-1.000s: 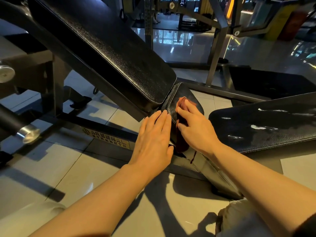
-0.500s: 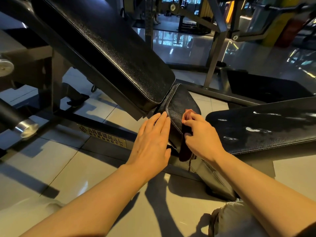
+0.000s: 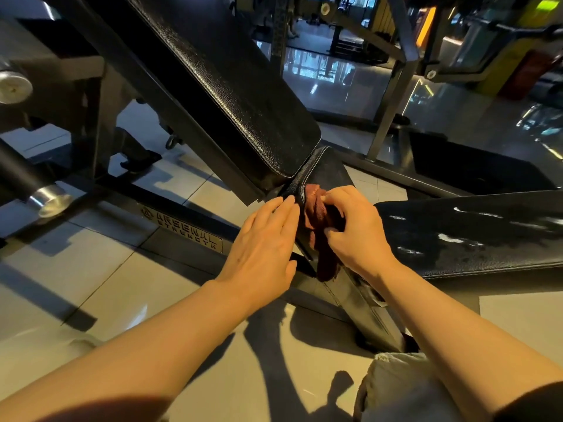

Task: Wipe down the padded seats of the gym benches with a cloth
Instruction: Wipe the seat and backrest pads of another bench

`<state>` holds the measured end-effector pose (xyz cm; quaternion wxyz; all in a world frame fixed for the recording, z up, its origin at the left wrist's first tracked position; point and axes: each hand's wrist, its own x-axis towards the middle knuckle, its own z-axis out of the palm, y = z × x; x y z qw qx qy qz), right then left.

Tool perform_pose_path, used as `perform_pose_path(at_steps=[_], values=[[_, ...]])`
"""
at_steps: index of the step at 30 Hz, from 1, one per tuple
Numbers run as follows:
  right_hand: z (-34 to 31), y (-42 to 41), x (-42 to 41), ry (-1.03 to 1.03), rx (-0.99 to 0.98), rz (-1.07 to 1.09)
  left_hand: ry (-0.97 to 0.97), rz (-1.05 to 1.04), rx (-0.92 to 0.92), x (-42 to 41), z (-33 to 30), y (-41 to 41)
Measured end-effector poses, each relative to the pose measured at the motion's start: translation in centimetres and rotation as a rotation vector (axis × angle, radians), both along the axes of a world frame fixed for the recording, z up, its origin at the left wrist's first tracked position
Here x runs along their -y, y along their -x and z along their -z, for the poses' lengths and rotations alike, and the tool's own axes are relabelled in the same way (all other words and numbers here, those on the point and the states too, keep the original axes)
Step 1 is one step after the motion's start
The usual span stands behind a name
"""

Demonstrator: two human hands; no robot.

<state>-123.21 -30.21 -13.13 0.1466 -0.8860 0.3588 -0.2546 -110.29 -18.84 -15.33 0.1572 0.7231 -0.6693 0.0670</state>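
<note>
Frame plate (image 3: 182, 226) reads "ARSENAL STRENGTH", seemingly; right hand (image 3: 356, 236) grips cloth (image 3: 320, 220); left hand (image 3: 262, 254) flat.

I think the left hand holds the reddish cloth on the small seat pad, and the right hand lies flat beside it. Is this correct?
Not quite: the hands are swapped. In the head view the right hand holds the reddish cloth against the small seat pad, its fingers curled on it. The left hand is the one lying flat beside it, with straight fingers on the pad's edge.
</note>
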Motion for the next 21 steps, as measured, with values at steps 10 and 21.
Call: perform_pose_path(at_steps=[10, 21], values=[[0.2, 1.2, -0.8, -0.017, -0.389, 0.317, -0.031, 0.032, -0.040, -0.4, -0.3, 0.3], [1.0, 0.5, 1.4, -0.095, 0.034, 0.116, -0.015, 0.057, -0.064, 0.1, -0.2, 0.4]])
